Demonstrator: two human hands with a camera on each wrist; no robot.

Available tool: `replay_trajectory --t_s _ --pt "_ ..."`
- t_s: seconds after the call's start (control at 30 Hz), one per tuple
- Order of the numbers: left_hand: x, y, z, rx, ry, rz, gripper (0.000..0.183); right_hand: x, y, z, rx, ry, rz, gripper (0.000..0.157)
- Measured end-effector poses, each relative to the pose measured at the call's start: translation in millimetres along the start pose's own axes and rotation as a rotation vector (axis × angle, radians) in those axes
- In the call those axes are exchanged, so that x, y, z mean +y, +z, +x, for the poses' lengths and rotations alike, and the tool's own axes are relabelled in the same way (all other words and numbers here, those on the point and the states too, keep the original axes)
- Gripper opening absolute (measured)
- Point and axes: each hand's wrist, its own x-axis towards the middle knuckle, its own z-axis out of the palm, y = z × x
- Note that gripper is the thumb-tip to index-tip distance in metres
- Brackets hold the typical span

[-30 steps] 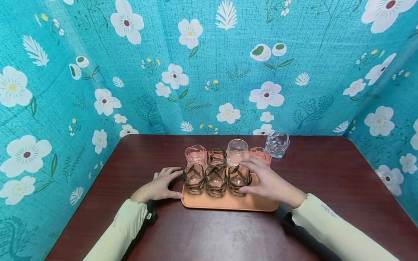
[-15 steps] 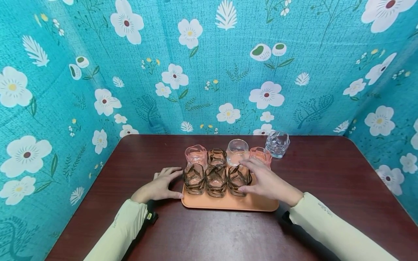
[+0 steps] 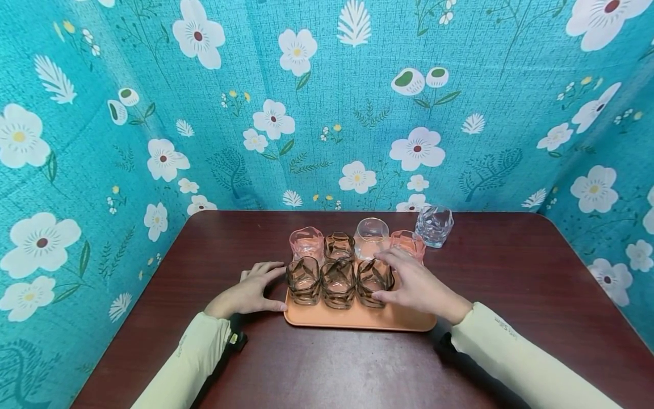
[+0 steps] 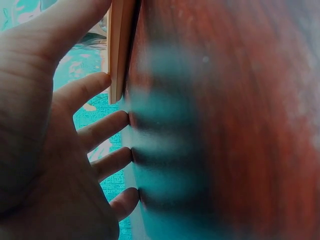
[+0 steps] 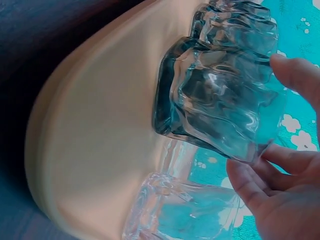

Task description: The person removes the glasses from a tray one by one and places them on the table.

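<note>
An orange tray (image 3: pixel 352 322) lies on the table, bearing two rows of glasses. Across its front stand three smoky brown faceted tumblers: left (image 3: pixel 304 281), middle (image 3: pixel 338 284) and right (image 3: pixel 374 282). My right hand (image 3: pixel 421 284) holds the right tumbler near its rim, thumb on the near side, fingers on the far side. In the right wrist view, this tumbler (image 5: pixel 215 100) stands upright on the tray between thumb and fingertips. My left hand (image 3: pixel 250 289) is spread at the tray's left edge. Up close, its index fingertip (image 4: pixel 104 79) touches the tray's side, other fingertips lower at the tabletop.
The back row has a pink glass (image 3: pixel 306 244), a brown glass (image 3: pixel 339 247), a clear gold-rimmed glass (image 3: pixel 372 238) and another pink glass (image 3: pixel 409 243), partly behind my right hand. A clear tumbler (image 3: pixel 434 227) stands off the tray, back right. A floral curtain (image 3: pixel 317 113) hangs behind the table.
My right wrist and forearm have shifted slightly left and nearer the tray's front. The fingers stay at the same tumbler. Left hand, tray and glasses have not visibly moved.
</note>
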Motion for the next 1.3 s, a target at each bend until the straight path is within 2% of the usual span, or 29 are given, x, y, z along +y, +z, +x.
replay_trajectory --t_s 0.37,0.63,0.93,1.17,1.3 --pt "-3.3 1.5 1.1 0.004 0.016 0.005 0.088 -0.3 -6.6 -5.3 0.049 -0.016 0.021 0.082" --pt "-0.9 1.0 0.7 -0.019 -0.003 -0.005 0.090 1.0 -14.9 -12.3 0.057 0.007 0.039 0.083" --pt "-2.2 1.1 0.8 -0.029 -0.011 0.009 0.091 -2.5 -40.9 -24.7 0.073 0.095 0.028 0.078" --pt "-2.5 0.5 1.0 -0.033 -0.016 0.005 0.090 1.6 -62.5 -34.4 0.167 0.020 -0.035 0.073" --pt "-3.0 -0.3 0.2 -0.025 -0.007 0.002 0.090 4.2 -74.0 -41.7 0.197 0.037 -0.062 0.068"
